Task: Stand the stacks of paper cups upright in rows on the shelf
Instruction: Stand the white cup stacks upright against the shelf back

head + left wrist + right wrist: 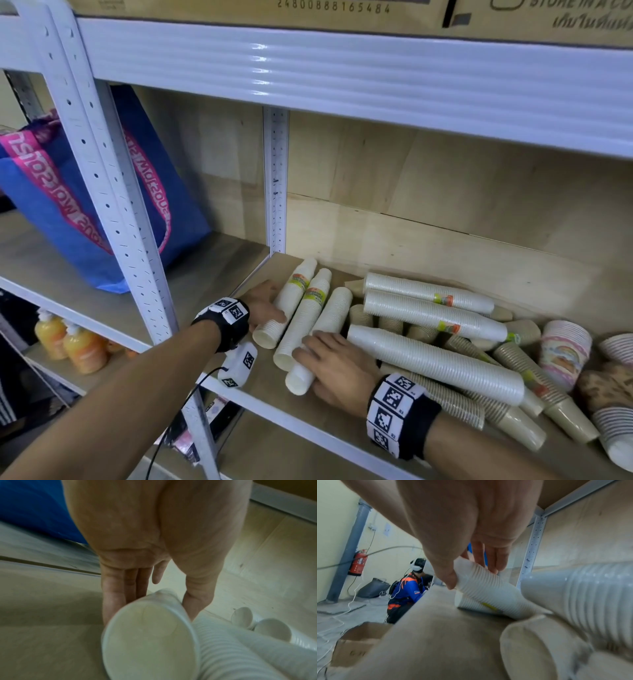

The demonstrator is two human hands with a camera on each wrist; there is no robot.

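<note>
Three slim white cup stacks lie side by side at the left end of the wooden shelf (260, 387), mouths toward me. My left hand (265, 306) holds the leftmost stack (289, 301), thumb over it. In the left wrist view the fingers (120, 588) run along one side of this stack (149, 635) and the thumb along the other. My right hand (330, 365) grips the rightmost slim stack (334, 311) near its mouth. The right wrist view shows that hand (473, 573) with thumb and fingers wrapped round the stack (488, 592). The middle stack (305, 318) lies untouched between them.
Longer white stacks (435, 315), brown stacks (527, 387) and patterned cups (561, 353) lie jumbled to the right. A white upright post (137, 257) stands left, a blue bag (68, 212) beyond it. The upper shelf beam (342, 78) hangs overhead. A person (407, 591) crouches behind.
</note>
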